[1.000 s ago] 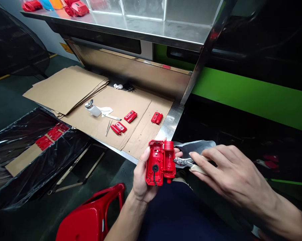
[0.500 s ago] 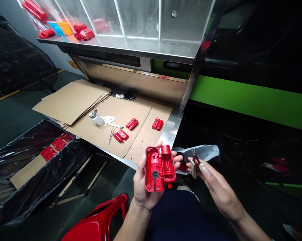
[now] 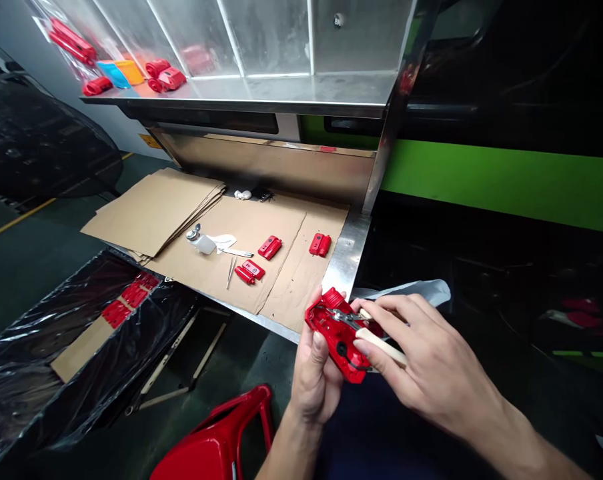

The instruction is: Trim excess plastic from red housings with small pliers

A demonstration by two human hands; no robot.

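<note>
My left hand (image 3: 314,380) is wrapped round a red plastic housing (image 3: 349,363), held tilted with its hollow inside facing up. A black round part shows inside the housing. In my right hand (image 3: 426,353) is a pair of cutting pliers (image 3: 349,319) with cream handles, its fingers closed round them. The metal jaws of the pliers reach into the upper end of the housing; whether they grip anything there I cannot tell. On the cardboard-covered bench beyond lie a red housing (image 3: 320,244), another red housing (image 3: 270,247) and a third red housing (image 3: 250,272).
Tweezers (image 3: 231,273) and a pump bottle (image 3: 200,240) lie on the bench, with stacked cardboard sheets (image 3: 154,207) at its left. A metal shelf (image 3: 281,90) overhangs the back. A red stool (image 3: 211,440) stands below, and a black plastic-lined box (image 3: 46,333) is at the left.
My right hand has moved left and brought the cutting pliers into the housing. My left hand has shifted slightly right and turned the housing to a slant.
</note>
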